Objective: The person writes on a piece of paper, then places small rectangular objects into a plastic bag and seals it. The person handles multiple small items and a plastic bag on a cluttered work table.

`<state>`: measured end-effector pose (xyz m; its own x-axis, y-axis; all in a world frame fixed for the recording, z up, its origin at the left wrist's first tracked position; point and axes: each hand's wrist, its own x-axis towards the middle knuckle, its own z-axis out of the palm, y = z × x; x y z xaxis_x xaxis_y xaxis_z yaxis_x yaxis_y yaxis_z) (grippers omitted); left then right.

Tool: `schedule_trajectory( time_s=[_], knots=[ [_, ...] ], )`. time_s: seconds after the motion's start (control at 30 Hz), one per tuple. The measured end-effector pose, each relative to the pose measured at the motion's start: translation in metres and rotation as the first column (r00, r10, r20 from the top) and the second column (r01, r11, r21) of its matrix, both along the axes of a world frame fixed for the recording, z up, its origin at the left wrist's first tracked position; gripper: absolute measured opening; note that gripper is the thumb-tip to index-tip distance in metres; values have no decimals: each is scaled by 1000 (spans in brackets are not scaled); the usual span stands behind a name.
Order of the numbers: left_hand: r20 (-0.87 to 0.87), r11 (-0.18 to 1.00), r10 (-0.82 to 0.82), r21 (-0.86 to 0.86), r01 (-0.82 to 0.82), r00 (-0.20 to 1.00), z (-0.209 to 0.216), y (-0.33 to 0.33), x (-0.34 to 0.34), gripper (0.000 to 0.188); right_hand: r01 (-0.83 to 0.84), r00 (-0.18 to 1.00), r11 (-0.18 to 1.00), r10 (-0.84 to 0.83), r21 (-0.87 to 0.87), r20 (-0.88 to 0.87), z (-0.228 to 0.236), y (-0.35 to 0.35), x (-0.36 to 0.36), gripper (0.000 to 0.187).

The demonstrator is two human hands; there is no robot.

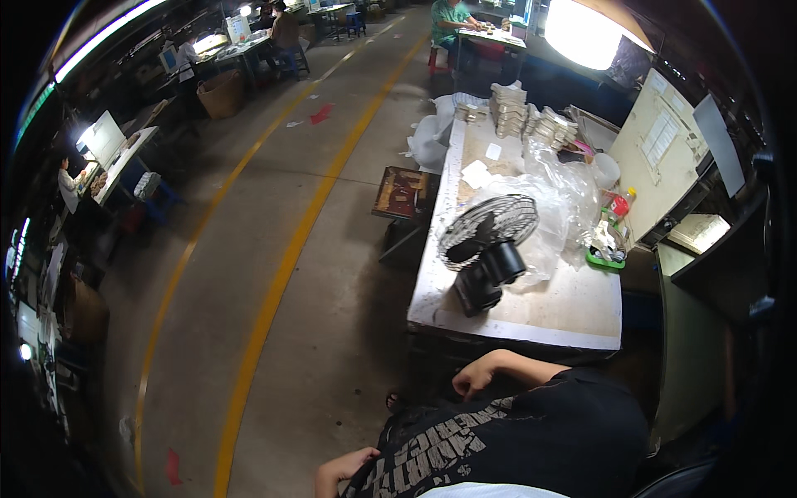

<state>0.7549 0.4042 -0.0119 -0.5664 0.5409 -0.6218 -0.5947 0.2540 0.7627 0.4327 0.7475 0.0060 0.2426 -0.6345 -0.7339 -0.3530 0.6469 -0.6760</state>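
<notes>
My left hand (359,461) rests against the side of my black shirt (448,440) at the lower edge. Its fingertips are lost against the dark cloth, so I cannot tell whether they grip it. In front of the shirt, my right hand (475,378) hangs with the fingers curled down, and nothing shows in it. A white-topped table (573,311) stands just beyond that hand, which is apart from it. On its near part sits a black desk fan (490,249) with a round wire cage. Behind the fan lies clear plastic sheeting (548,224).
Stacks of pale moulded pieces (508,112) stand at the table's far end. A green tray (605,259) and a bottle (621,204) are at its right edge. Left of the table is a brown-topped stool (404,192). Yellow lines (290,282) mark the aisle. People (452,21) sit at other benches.
</notes>
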Motion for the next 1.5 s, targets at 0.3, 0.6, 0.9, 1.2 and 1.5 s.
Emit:
schedule_trajectory(
  time_s=[0.3,0.6,0.9,1.2,1.5],
  knots=[
    [-1,914,385,-136,-381,923,-50,-71,32,45,-154,969,987,159,-40,192,-18,-117,-23,28],
    [-345,875,237,-331,-354,908,-42,-199,-76,38,328,895,902,-392,-281,-215,-5,-264,-79,47],
    [-410,837,-40,-512,-194,911,80,-277,-297,25,625,650,680,-725,-384,-227,18,-327,-213,41],
    [-292,754,-446,-632,179,846,113,-335,-495,19,864,343,425,-889,-269,-303,20,-307,-293,39],
    [-189,577,-770,-615,538,610,115,-382,-738,25,904,198,269,-952,-332,-232,7,-371,-404,41]
  ],
)
